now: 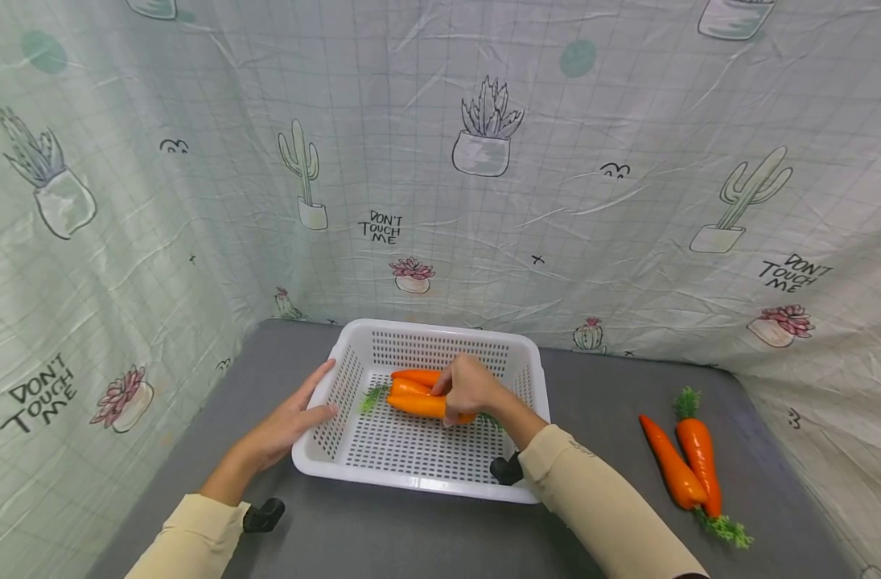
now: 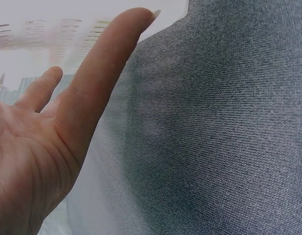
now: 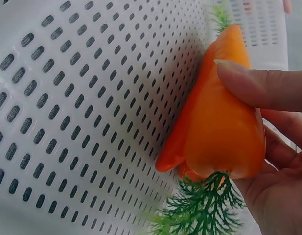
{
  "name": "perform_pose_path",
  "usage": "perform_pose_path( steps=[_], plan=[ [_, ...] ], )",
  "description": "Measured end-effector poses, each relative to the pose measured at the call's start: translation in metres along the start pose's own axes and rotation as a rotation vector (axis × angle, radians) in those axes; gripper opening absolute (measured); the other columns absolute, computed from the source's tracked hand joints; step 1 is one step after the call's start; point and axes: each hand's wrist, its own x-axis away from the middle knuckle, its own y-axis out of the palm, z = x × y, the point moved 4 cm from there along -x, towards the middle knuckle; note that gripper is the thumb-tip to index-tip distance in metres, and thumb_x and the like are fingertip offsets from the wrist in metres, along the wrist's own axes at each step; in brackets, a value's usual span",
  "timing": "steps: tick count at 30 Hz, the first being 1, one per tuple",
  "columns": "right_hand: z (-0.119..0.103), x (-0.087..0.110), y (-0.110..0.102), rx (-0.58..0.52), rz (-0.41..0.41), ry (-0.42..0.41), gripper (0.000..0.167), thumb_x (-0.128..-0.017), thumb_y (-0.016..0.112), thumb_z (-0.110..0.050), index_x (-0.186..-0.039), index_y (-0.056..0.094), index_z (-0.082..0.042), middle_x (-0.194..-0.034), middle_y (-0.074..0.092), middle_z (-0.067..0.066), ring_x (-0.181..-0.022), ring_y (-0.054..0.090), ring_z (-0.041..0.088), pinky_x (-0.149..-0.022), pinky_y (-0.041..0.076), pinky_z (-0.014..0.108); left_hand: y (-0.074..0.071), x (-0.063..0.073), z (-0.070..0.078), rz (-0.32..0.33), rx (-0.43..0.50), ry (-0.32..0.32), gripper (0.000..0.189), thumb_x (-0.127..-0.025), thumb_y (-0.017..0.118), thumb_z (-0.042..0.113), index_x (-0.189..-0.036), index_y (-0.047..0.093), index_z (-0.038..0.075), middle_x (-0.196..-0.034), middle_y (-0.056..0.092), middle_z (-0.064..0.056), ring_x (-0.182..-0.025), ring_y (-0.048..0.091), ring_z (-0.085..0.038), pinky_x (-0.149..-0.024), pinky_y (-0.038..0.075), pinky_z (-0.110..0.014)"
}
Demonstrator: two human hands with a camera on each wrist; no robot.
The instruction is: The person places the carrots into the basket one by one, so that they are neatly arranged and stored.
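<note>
Backdrop (image 1: pixel 585 217): pale cloth, cacti and "DON'T TOUCH ME" printed all over.
Table (image 1: pixel 339 539): dark grey, running up to that cloth.
Basket (image 1: pixel 440 484): white, slotted, right between the hands!
Left hand (image 1: pixel 288 422): spread at the basket's left rim, fingers straight, nothing in its grasp.
Right hand (image 1: pixel 472 386): down inside, thumb and fingers pinching an orange carrot (image 1: pixel 418 406).
Orange carrot: in the basket, just beside a redder carrot (image 1: pixel 414 375).
Carrot pair (image 1: pixel 699 458): on the table, well right of the basket.

The left grip (image 1: pixel 285 426) spreads wide; the right grip (image 1: pixel 472 388) curls, pinching.
</note>
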Motion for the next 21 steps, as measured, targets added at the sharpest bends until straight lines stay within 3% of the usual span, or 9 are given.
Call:
perform_pose_path(
  steps=[6,13,21],
  plan=[
    [0.001,-0.003,0.005,0.073,0.004,-0.019,0.041,-0.062,0.093,0.003,-0.1,0.083,-0.009,-0.107,0.079,0.004,-0.096,0.065,0.019,-0.091,0.059,0.039,-0.001,-0.001,-0.002,0.0,0.007,-0.001,0.085,-0.108,0.054,0.021,-0.168,-0.004,0.036,-0.171,0.014,-0.03,-0.129,0.059,-0.052,-0.087,0.06,-0.057],
    [0.002,-0.004,0.009,0.147,-0.007,-0.037,0.037,-0.064,0.09,0.003,-0.098,0.081,-0.008,-0.098,0.077,0.003,-0.088,0.063,0.017,-0.084,0.058,0.035,-0.001,-0.001,-0.001,0.003,-0.002,-0.005,0.086,-0.107,0.056,0.024,-0.168,-0.004,0.036,-0.171,0.014,-0.029,-0.132,0.056,-0.052,-0.087,0.06,-0.056],
    [0.0,-0.004,0.013,0.242,-0.028,-0.011,0.045,-0.071,0.091,-0.006,-0.115,0.079,-0.006,-0.113,0.076,0.005,-0.101,0.062,0.02,-0.098,0.056,0.04,0.0,-0.001,-0.001,0.0,0.003,-0.012,0.086,-0.107,0.056,0.024,-0.168,-0.004,0.037,-0.172,0.013,-0.028,-0.131,0.057,-0.051,-0.087,0.06,-0.056]
  ],
)
